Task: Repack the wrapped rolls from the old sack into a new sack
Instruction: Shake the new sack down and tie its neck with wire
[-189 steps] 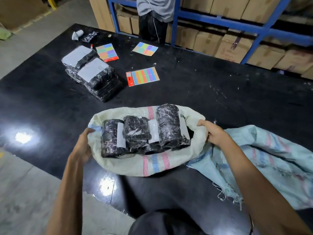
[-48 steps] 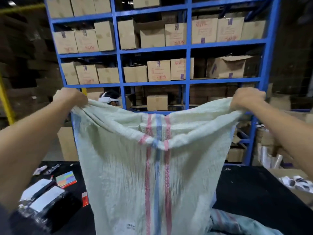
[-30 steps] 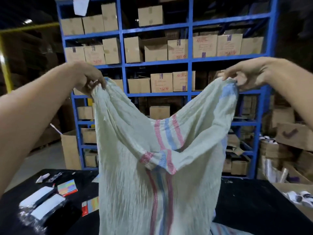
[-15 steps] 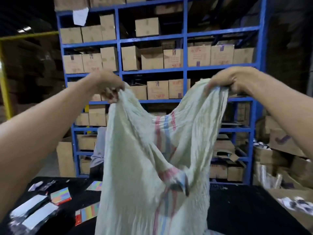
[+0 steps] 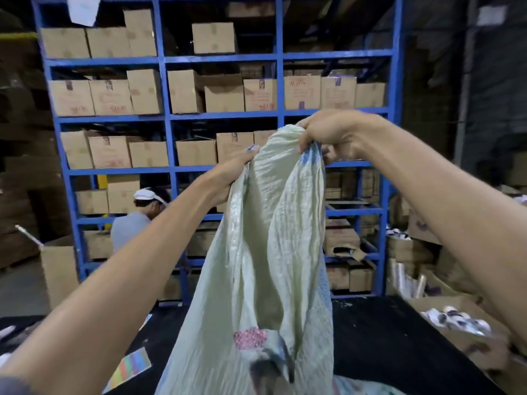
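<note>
A pale woven sack [image 5: 256,266] with pink and blue stripes hangs upright over the black table [image 5: 379,332]. My left hand [image 5: 231,172] grips its gathered mouth from the left. My right hand [image 5: 328,135] grips the same bunched top from the right, a little higher. The two hands are close together and the sack's mouth is pinched narrow between them. The wrapped rolls are hidden; none shows inside or outside the sack.
A colour card [image 5: 129,369] lies on the table at lower left. Behind the table stands a blue rack [image 5: 168,118] full of cardboard boxes. A person [image 5: 134,223] crouches by it. Open cartons [image 5: 445,323] sit at the right.
My hands have come together, closing the sack's wide-open mouth into a narrow bunch. Earlier the sack lay on the table with rolls showing; it now hangs lifted.
</note>
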Demonstrator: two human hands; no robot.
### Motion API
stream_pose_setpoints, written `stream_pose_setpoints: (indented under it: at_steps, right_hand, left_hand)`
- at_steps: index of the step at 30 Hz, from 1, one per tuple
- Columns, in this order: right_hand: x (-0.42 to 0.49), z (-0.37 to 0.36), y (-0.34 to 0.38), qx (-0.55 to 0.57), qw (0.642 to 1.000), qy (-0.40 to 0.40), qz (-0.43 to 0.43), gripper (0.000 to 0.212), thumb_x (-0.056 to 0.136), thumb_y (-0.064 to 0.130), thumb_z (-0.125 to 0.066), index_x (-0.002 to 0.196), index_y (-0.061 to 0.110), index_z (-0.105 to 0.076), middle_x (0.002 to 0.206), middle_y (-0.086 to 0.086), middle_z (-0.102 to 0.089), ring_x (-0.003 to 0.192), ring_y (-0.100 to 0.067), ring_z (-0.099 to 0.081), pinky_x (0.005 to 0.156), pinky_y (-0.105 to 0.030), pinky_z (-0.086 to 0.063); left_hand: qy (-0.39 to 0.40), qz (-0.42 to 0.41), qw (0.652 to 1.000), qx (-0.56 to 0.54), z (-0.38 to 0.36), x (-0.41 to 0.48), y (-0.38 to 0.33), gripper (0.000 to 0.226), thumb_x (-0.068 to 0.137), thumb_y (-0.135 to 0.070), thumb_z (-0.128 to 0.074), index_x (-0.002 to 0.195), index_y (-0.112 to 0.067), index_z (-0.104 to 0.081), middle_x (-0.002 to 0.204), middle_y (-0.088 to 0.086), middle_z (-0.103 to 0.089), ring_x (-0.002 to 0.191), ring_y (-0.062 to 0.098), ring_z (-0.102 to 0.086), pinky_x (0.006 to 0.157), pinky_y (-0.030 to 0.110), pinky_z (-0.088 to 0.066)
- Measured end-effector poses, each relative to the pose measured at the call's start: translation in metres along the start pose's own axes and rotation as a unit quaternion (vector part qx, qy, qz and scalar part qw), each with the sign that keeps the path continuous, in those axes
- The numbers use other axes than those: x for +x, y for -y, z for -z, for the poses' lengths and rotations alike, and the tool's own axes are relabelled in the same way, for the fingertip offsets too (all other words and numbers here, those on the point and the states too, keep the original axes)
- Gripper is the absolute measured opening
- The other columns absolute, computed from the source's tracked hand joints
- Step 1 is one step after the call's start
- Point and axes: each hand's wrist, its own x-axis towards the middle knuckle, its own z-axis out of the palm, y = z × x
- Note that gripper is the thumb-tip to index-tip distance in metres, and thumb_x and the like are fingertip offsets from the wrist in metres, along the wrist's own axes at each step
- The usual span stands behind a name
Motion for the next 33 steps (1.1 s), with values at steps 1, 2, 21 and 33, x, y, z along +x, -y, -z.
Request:
stream_pose_setpoints:
  at_steps: [1, 2, 21, 33]
  right_hand:
    - [0.003, -0.006, -0.006, -0.004, 1.0, -0.016, -0.019, 0.041, 0.089, 0.007, -0.06, 0.13, 0.004, -0.059, 0.098, -0.009, -0.054, 0.075, -0.023, -0.05, 0.07, -0.036, -0.047]
    - [0.005, -0.014, -0.013, -0.01, 0.999, -0.035, -0.035, 0.029, 0.094, 0.015, -0.06, 0.122, 0.008, -0.061, 0.096, -0.006, -0.053, 0.073, -0.022, -0.05, 0.069, -0.036, -0.05]
    - [-0.029, -0.058, 0.016, 0.357, 0.931, 0.056, -0.04, 0.018, 0.096, 0.009, -0.061, 0.111, -0.002, -0.061, 0.099, -0.017, -0.072, 0.083, -0.026, -0.075, 0.071, -0.04, -0.064]
    - [0.023, -0.035, 0.025, 0.54, 0.84, -0.055, 0.01, 0.025, 0.101, 0.001, -0.046, 0.124, -0.01, -0.046, 0.12, -0.036, -0.061, 0.096, -0.049, -0.07, 0.071, -0.055, -0.062]
  left_hand:
    - [-0.023, -0.001, 1.0, 0.009, 0.002, 0.009, 0.0, 0.028, 0.106, -0.04, -0.043, 0.106, -0.023, -0.066, 0.088, -0.007, -0.077, 0.072, 0.005, -0.074, 0.06, 0.019, -0.056]
    - [-0.043, -0.006, 0.999, 0.015, 0.004, 0.016, -0.001, 0.03, 0.106, -0.042, -0.042, 0.107, -0.023, -0.066, 0.09, -0.006, -0.077, 0.072, 0.006, -0.074, 0.058, 0.017, -0.055]
    - [-0.043, -0.045, 0.989, -0.133, 0.09, 0.058, 0.014, 0.078, 0.085, -0.07, -0.056, 0.142, -0.016, -0.054, 0.13, 0.011, -0.066, 0.108, 0.029, -0.07, 0.096, 0.041, -0.055]
    - [0.062, -0.115, 0.962, 0.238, 0.071, 0.012, 0.013, 0.03, 0.085, 0.002, -0.06, 0.115, -0.001, -0.059, 0.088, 0.004, -0.063, 0.079, 0.018, -0.062, 0.073, 0.029, -0.054]
